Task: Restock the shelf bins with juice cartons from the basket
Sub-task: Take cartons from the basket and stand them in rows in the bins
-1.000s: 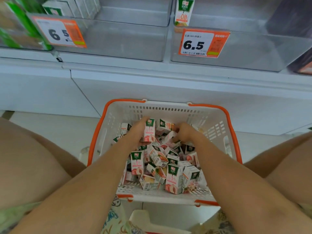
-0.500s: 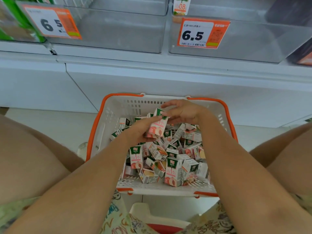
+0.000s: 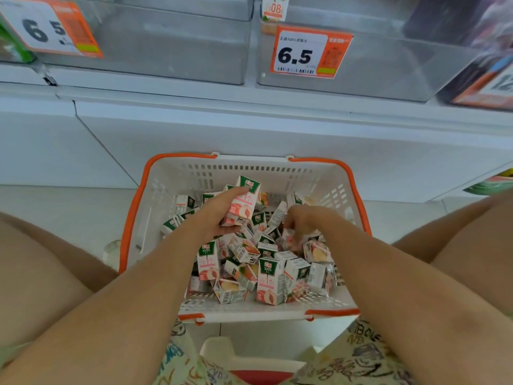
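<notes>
A white basket with orange rim [image 3: 166, 173] stands on the floor between my knees, filled with several small juice cartons [image 3: 268, 279], white and pink with green tops. My left hand [image 3: 213, 215] is shut on a pink carton [image 3: 244, 204], held upright above the pile at the basket's middle. To its right, my right hand [image 3: 305, 220] reaches down into the cartons with curled fingers; what its fingertips touch is hidden. Above, two clear shelf bins [image 3: 177, 43] [image 3: 388, 70] carry orange 6.5 price tags [image 3: 309, 52].
The white shelf base [image 3: 249, 129] runs behind the basket. One carton [image 3: 274, 8] stands in the right bin's back. Green packs [image 3: 11, 48] fill a bin at far left, dark packs [image 3: 477, 79] at far right. A white stool [image 3: 236, 354] sits under me.
My left hand has kept the pink carton and raised it slightly. My right hand let go of that carton's top and dropped to the right, into the pile.
</notes>
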